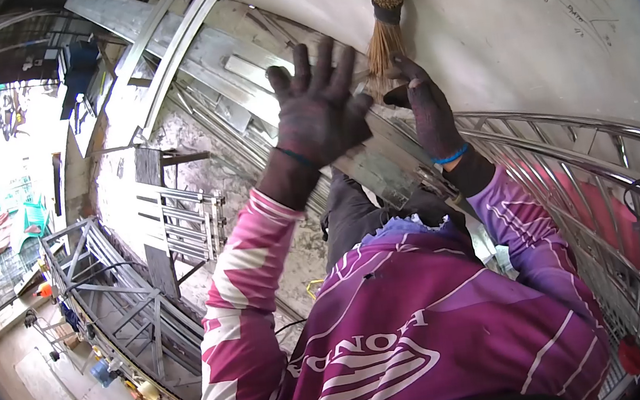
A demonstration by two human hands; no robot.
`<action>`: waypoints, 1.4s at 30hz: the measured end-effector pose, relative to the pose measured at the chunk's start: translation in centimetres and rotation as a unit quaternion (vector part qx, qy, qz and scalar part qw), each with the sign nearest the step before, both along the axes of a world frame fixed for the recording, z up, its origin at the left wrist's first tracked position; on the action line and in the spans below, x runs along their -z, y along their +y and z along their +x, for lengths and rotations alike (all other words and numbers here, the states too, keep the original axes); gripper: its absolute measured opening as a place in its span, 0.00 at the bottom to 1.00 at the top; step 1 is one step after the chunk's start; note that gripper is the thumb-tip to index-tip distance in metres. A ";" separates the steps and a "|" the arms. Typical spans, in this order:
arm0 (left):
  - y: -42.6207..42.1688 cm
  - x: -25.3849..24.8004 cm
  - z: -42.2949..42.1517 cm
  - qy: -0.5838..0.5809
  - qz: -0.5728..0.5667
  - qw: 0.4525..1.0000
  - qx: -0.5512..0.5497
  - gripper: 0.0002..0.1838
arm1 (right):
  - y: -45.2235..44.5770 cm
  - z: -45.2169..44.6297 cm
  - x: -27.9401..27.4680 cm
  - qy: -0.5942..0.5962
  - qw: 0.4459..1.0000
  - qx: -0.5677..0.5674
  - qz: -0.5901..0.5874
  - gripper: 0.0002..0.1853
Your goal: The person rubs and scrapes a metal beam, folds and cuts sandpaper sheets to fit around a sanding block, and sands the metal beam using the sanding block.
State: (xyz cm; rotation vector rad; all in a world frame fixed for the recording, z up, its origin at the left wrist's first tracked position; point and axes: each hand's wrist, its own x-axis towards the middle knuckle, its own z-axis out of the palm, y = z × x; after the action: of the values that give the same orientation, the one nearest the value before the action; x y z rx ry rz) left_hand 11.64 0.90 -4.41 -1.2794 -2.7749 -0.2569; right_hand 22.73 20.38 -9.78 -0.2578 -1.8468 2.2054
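My left hand [317, 112], in a dark work glove, is raised with its fingers spread and nothing in it. Beside it on the right, my right hand [434, 118] wears a similar dark glove with a blue band at the wrist. Its fingers are slightly bent, and the thumb stands apart from them; I see nothing between them. Just beyond the right fingertips is a straw broom [386, 40] with a wooden handle, bristles down, by the pale wall. Whether the fingertips touch the bristles I cannot tell. Beneath the hands lie long metal bars and flat sheets [249, 77].
Shiny metal railings [569, 145] curve along the right side, close to my right arm. On the left stand a grey metal frame [125, 304] filled with long tubes and a smaller barred frame [187, 224]. The wall [491, 35] carries a pencilled sketch. A bright opening lies far left.
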 end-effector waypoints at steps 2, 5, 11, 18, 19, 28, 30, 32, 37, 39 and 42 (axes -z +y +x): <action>-1.8 2.5 -4.6 0.063 -0.052 0.996 -0.016 0.40 | 0.1 0.2 0.0 -0.001 1.000 -0.015 -0.006 0.22; -4.0 -0.9 -12.7 0.065 -0.263 0.960 -0.076 0.32 | 0.1 -0.3 0.5 0.013 1.000 -0.023 0.008 0.22; -0.6 -1.8 -5.8 0.065 -0.214 0.972 -0.068 0.31 | 0.0 0.2 -0.5 -0.021 1.000 0.001 -0.008 0.22; 2.7 -1.8 6.8 -0.022 0.028 0.998 -0.044 0.39 | 0.1 0.2 0.7 -0.002 1.000 0.009 0.000 0.33; 1.8 -0.9 4.0 0.016 0.009 0.998 -0.057 0.39 | 0.1 0.3 0.3 -0.006 1.000 0.004 0.001 0.33; -1.6 -2.2 -8.8 0.053 -0.219 0.964 -0.141 0.30 | 0.3 0.2 0.4 -0.016 0.999 0.029 0.009 0.31; 0.7 -1.5 -3.2 0.049 -0.125 0.982 -0.135 0.34 | 0.3 0.3 0.1 -0.016 0.999 0.027 0.022 0.31; 2.2 -0.7 2.7 0.032 -0.004 0.995 -0.096 0.37 | -0.2 0.2 -0.2 -0.009 0.999 0.029 0.011 0.32; 0.3 1.1 0.2 0.051 0.048 0.996 -0.064 0.40 | -0.4 0.3 -0.9 -0.024 0.999 0.019 0.021 0.33; -2.2 1.5 -6.0 0.081 -0.079 0.991 -0.067 0.38 | -0.1 0.1 -0.8 -0.019 0.999 0.013 0.031 0.34; -4.9 0.9 -13.2 0.059 -0.164 0.978 -0.117 0.30 | 0.1 0.1 -0.3 0.006 1.000 0.009 0.020 0.29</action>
State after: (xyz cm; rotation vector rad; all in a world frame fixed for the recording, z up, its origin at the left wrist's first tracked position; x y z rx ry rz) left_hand -1.59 -4.02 -5.30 -0.9636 -2.9083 0.2939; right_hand 22.80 20.43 -9.50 -0.2511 -1.8720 2.1514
